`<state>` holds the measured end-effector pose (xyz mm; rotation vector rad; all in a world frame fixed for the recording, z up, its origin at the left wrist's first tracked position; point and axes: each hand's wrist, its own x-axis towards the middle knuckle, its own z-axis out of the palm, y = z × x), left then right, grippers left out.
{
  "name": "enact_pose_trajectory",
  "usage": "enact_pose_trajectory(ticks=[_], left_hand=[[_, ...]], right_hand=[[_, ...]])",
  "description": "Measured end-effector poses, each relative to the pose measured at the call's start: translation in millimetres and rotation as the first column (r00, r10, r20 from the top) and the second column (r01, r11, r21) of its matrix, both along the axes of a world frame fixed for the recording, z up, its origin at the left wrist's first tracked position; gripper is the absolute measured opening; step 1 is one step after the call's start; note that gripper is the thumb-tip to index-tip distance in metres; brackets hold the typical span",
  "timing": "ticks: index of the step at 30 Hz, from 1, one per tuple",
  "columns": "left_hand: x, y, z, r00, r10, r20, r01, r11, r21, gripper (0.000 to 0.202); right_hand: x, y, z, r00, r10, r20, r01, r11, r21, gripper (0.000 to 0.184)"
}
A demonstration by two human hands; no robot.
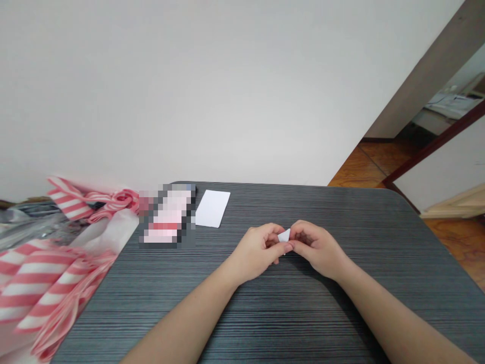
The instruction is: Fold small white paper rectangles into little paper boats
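Note:
A small piece of white paper [284,235] shows between my hands, just above the dark table. My left hand [261,250] pinches it from the left with thumb and fingers. From the right, my right hand [316,247] grips its other edge, fingers curled and thumb close to the left thumb. Much of the paper is hidden by my fingers, so its full shape cannot be made out. Up and to the left lies a flat stack or sheet of white paper [212,208], apart from both hands.
The dark wood-grain table [341,323] reaches the pale wall [227,91]. A blurred-out phone-like device [168,217] lies at its far left. Red-and-white striped bags [41,283] and clear plastic [117,232] crowd the left side. On the right is a doorway with wooden floor [364,167].

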<state>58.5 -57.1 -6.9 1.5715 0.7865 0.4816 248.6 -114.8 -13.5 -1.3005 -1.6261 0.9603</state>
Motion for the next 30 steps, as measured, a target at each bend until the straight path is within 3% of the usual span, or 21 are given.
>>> enact_pose_trajectory(ticks=[7, 17, 22, 26, 30], left_hand=[[0.2, 0.1, 1.8, 0.999, -0.021, 0.048, 0.021, 1.000, -0.003, 0.017], [-0.2, -1.9, 6.8, 1.000, -0.007, 0.021, 0.006, 0.998, 0.061, 0.024], [-0.8, -0.2, 9.5, 0.999, 0.006, -0.036, 0.002, 0.974, 0.227, 0.027], [-1.5, 1.0, 9.5, 0.997, 0.039, -0.073, -0.003, 0.898, 0.440, 0.030], [-1.4, 0.8, 5.4, 0.993, 0.027, -0.111, 0.035, 0.856, 0.515, 0.036]], right_hand=[[-2.8, 2.6, 5.9, 0.999, 0.022, 0.035, -0.023, 0.999, 0.037, 0.007], [-4.5, -0.3, -0.3, 1.000, -0.003, -0.030, 0.002, 1.000, -0.013, 0.006], [-8.2, -1.1, 1.4, 0.999, -0.042, 0.033, 0.040, 0.998, 0.048, 0.006], [-9.5, -1.4, 4.8, 0.990, -0.080, 0.120, 0.064, 0.990, 0.130, 0.009], [-9.2, -0.7, 5.5, 0.978, -0.091, 0.187, 0.059, 0.984, 0.169, 0.010]])
